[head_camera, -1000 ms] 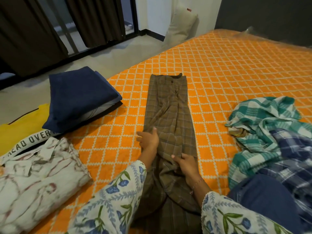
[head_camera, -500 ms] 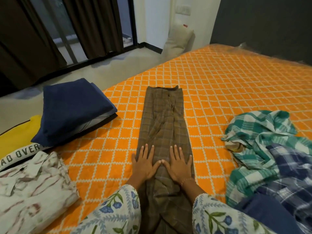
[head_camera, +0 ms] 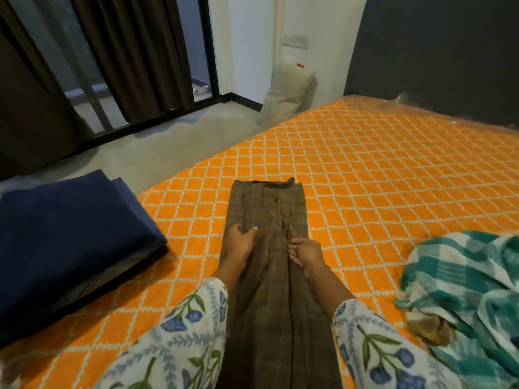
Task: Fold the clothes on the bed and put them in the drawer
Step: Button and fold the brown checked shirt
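A pair of brown checked trousers [head_camera: 269, 209] lies lengthwise on the orange quilted bed [head_camera: 379, 178], folded narrow, waistband away from me. My left hand [head_camera: 238, 242] grips the left edge of the trousers, thumb on top of the cloth. My right hand [head_camera: 306, 252] pinches the cloth near the right edge, fingers curled into a fold. Both floral sleeves reach in from the bottom. No drawer is in view.
A folded navy garment [head_camera: 73, 234] sits at the bed's left edge. A crumpled green and white checked shirt [head_camera: 463, 290] lies at the right. A pillow [head_camera: 289, 96] leans on the wall past the bed. Dark curtains [head_camera: 134, 51] and bare floor lie beyond.
My hands lay flat and side by side on the trousers half a second ago; they have moved apart and further up the cloth and now grip it. My view has tilted up.
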`<state>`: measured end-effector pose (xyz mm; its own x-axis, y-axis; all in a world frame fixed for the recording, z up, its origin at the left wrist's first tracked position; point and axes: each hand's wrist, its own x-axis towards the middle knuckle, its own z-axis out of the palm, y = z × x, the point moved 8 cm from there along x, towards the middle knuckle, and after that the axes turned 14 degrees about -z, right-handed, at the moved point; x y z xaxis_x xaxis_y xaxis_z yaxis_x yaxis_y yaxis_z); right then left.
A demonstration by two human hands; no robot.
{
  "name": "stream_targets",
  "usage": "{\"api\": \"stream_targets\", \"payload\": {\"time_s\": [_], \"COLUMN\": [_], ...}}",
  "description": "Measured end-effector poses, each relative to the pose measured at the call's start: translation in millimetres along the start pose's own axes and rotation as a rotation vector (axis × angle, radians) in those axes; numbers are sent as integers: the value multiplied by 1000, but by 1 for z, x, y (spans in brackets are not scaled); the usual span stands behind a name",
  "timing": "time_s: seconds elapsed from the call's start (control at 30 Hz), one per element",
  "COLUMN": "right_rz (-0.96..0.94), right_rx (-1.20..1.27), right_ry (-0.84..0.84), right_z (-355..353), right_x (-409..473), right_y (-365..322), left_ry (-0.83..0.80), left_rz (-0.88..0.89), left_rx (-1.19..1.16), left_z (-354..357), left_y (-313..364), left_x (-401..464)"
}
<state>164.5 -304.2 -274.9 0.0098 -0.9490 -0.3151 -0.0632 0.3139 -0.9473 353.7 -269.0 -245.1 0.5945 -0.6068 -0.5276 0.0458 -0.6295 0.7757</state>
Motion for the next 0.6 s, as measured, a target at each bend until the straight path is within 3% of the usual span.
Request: {"api": "stream_targets", "payload": {"time_s": [0.17, 0.3, 0.37, 0.43, 0.6], "right_rz": [67, 23, -94, -240, -453], "right_rx": [266, 331, 306, 191, -430], "right_ry": [-146, -313, -237, -93, 132], "right_z": [46, 64, 60, 50, 42], "right_x": [42, 58, 71, 83, 81], "right_y": [-12, -38, -50, -58, -68], "left_ry": [-88, -197, -356, -371, 286], "left_rz": [-101, 23, -37, -97, 205], "left_rx": [-126, -166, -290, -248, 353], "left_z": [27, 25, 30, 31, 17], "left_y": [11, 49, 59, 56, 61], "left_x": [44, 53, 53, 60, 49]}}
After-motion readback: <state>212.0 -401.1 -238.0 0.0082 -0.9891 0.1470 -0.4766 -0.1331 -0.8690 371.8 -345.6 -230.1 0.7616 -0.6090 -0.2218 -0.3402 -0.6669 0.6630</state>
